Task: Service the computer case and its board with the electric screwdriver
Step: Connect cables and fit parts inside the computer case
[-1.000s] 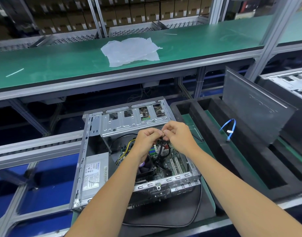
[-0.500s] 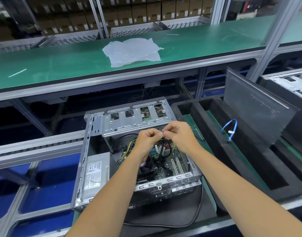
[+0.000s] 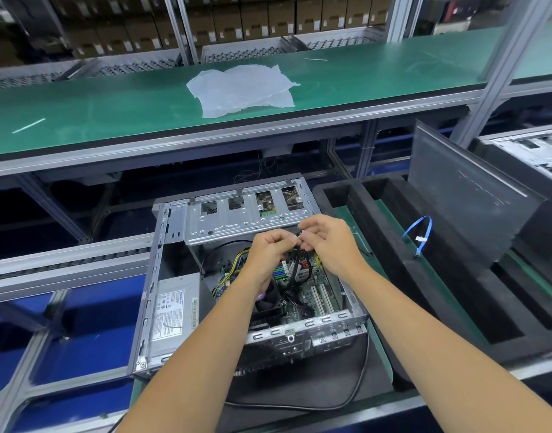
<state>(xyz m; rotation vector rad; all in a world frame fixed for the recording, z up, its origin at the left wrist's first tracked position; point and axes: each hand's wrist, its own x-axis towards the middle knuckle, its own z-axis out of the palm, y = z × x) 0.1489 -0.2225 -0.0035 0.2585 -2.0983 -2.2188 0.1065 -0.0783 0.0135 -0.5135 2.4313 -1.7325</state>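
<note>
An open grey computer case [image 3: 149,276] lies on its side in front of me, its green board [image 3: 312,292] showing inside. A silver power supply [image 3: 174,310] fills the case's left part. Over the board, just below the metal drive cage [image 3: 237,220], my left hand [image 3: 268,254] and my right hand [image 3: 331,242] meet. Both pinch a black cable [image 3: 295,267] that runs down to the board. The fingertips hide the cable's end. No electric screwdriver is in view.
Black foam trays [image 3: 456,292] stand to the right, with a loose blue cable [image 3: 420,232] and a grey side panel [image 3: 468,195] leaning in them. A clear plastic bag [image 3: 243,89] lies on the green shelf [image 3: 80,107] above. A black cord [image 3: 359,385] loops in front of the case.
Both hands have stayed together on the black cable over the board, with only small finger shifts. The view has drifted slightly.
</note>
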